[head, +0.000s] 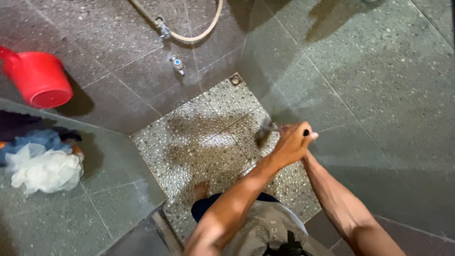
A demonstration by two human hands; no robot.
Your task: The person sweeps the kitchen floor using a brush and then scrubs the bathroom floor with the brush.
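Both hands are clasping one brush handle, the left hand overlapping the right hand, fingers wrapped tight for pressure, so the blurred brush head is bearing against the pebbled shower floor.

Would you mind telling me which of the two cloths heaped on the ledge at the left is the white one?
The white cloth is the lower, nearer bundle; the blue cloth lies just above it, toward the red bucket.
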